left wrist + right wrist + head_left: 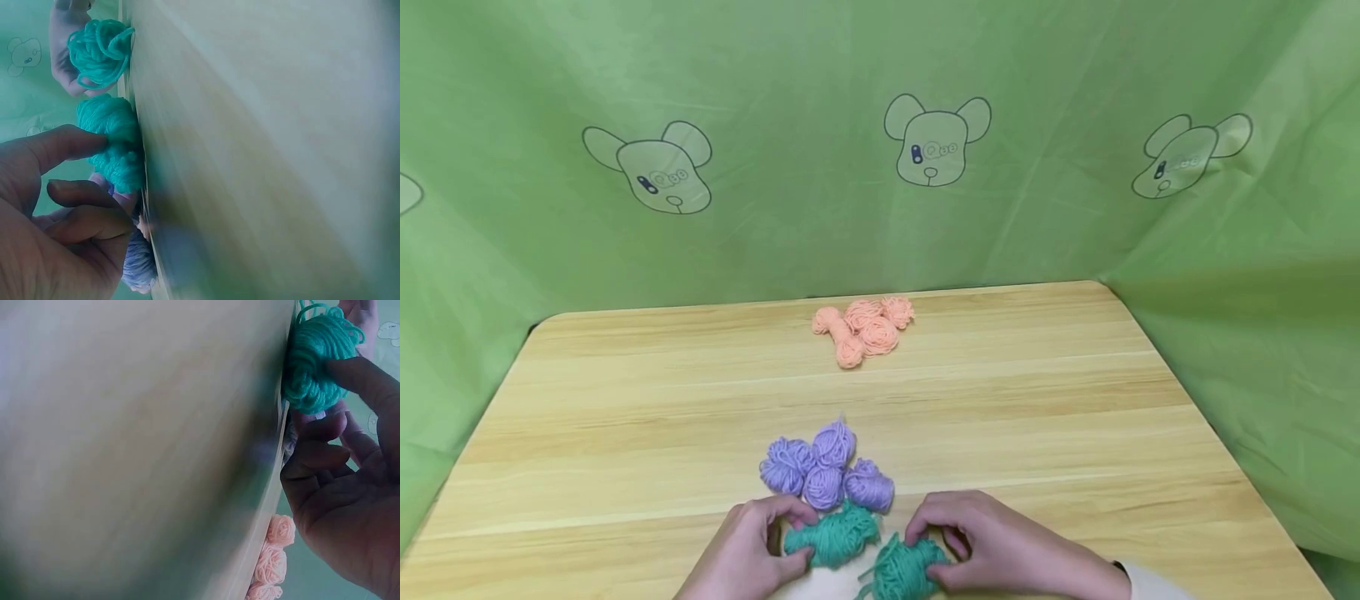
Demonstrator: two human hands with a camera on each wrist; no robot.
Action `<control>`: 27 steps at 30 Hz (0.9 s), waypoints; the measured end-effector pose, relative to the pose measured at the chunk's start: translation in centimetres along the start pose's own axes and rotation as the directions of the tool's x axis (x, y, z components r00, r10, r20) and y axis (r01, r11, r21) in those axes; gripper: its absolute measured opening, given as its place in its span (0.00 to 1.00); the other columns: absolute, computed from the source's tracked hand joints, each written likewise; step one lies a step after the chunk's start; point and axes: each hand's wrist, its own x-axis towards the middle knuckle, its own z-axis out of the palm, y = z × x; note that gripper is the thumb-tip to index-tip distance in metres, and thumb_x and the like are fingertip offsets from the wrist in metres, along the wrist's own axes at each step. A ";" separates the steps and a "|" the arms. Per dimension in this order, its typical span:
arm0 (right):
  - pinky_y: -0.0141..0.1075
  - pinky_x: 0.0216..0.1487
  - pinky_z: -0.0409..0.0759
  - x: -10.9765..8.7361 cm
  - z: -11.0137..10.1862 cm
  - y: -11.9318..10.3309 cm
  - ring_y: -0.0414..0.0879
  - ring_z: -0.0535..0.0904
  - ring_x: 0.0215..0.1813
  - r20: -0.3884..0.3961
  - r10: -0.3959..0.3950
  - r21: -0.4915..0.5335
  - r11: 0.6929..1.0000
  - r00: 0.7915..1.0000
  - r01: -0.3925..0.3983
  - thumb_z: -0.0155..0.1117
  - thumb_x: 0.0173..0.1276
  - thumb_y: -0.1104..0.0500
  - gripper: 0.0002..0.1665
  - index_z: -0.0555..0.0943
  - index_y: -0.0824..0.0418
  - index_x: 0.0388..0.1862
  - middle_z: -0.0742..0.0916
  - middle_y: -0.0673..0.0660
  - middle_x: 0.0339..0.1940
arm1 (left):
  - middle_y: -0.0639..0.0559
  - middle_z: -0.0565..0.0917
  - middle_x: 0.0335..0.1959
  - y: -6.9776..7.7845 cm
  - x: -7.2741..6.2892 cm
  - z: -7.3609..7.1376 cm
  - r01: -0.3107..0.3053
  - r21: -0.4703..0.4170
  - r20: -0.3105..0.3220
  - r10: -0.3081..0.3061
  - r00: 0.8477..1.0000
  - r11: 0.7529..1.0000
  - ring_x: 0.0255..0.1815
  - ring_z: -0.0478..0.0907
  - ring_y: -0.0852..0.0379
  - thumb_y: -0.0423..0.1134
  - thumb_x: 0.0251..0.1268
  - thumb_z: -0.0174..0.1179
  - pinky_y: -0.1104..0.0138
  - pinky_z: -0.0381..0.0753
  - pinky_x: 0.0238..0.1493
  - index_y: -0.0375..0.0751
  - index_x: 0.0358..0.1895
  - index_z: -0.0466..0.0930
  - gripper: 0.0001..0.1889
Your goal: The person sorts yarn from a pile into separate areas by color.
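At the table's near side, my left hand [751,546] pinches a green yarn skein [835,537] between thumb and fingers. To its right, my right hand [981,540] grips a second green yarn ball [906,570], with a loose strand trailing at its left. In the left wrist view the thumb presses the side of the left skein [115,140], low at the table surface. The right wrist view has the thumb on the right ball [319,359]. Just beyond the left skein lies a cluster of several purple yarn balls [823,486].
Farther back, several peach yarn balls [878,335] sit grouped near the rear edge of the wooden table [1037,400]. A green cloth [820,208] printed with mouse-like heads hangs behind the table and along both sides.
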 end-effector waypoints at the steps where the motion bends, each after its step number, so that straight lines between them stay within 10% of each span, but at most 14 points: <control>1: 0.25 0.25 0.74 0.0 0.0 0.0 0.25 0.69 0.28 -0.004 -0.006 -0.009 1.000 1.000 0.006 0.77 0.69 0.65 0.22 0.87 0.41 0.54 0.80 0.43 0.29 | 0.59 0.80 0.29 0.0 0.0 0.0 0.006 -0.004 0.004 -0.006 1.000 1.000 0.26 0.70 0.65 0.29 0.57 0.80 0.66 0.72 0.27 0.44 0.47 0.89 0.16; 27: 0.23 0.24 0.72 0.5 0.8 -0.5 0.24 0.67 0.25 -0.064 -0.026 -0.153 0.988 0.998 0.016 0.77 0.64 0.69 0.22 0.85 0.43 0.46 0.78 0.35 0.30 | 0.57 0.78 0.26 0.5 -0.1 0.0 0.067 -0.075 -0.026 -0.069 0.997 0.995 0.25 0.71 0.65 0.25 0.54 0.75 0.71 0.72 0.26 0.38 0.45 0.88 0.15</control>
